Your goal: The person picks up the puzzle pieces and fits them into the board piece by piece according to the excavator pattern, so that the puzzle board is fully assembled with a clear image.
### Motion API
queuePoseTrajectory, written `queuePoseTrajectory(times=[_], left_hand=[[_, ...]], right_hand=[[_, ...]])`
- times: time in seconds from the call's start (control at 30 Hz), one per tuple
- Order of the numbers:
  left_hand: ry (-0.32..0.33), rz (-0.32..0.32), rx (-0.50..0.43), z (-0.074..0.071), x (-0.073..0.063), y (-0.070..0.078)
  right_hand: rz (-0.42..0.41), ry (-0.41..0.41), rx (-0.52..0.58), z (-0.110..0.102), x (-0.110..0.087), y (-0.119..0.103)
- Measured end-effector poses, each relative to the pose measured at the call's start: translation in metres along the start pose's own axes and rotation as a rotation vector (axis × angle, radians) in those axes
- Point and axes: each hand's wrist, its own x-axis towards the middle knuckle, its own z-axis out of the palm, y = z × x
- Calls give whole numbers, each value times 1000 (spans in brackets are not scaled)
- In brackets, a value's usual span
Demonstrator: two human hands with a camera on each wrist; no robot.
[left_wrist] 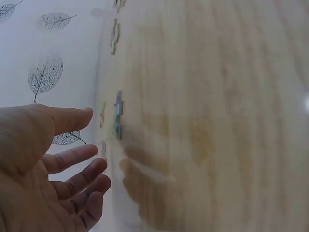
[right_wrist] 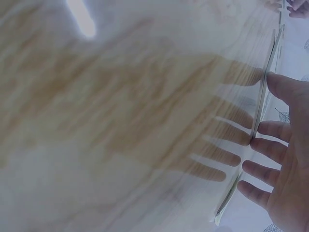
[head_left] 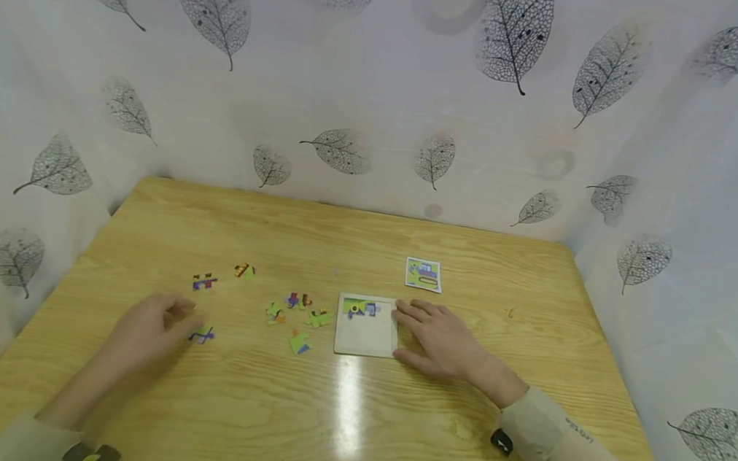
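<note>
A square white puzzle tray (head_left: pixel 366 336) lies on the table, with a few joined jigsaw pieces (head_left: pixel 361 308) along its upper left. My right hand (head_left: pixel 438 339) touches the tray's right edge with spread fingers; in the right wrist view the thumb and fingertips (right_wrist: pixel 263 145) meet the tray's side. Over at the left, my left hand (head_left: pixel 151 328) hovers beside a purple-and-green jigsaw piece (head_left: pixel 203 335). In the left wrist view its thumb and loosely bent fingers stand apart with nothing between them, and a jigsaw piece (left_wrist: pixel 118 115) lies beyond the fingertips.
Several loose jigsaw pieces lie between hand and tray, among them a green one (head_left: pixel 319 319) and a green-and-blue one (head_left: pixel 299 343). Farther back are a red-purple piece (head_left: pixel 204 283) and an orange-green piece (head_left: pixel 245 270). A picture card (head_left: pixel 424 274) showing a digger lies behind the tray.
</note>
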Motion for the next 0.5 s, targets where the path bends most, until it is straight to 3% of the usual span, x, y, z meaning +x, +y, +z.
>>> queuePoseTrajectory(times=[0.27,0.5], left_hand=[[-64,-108,26,3,-11,-3],[-66,-94,39,7,-11,0]], right_hand=[[-4,5,-4,3,0,2],[-1,13,8,5,0,2]])
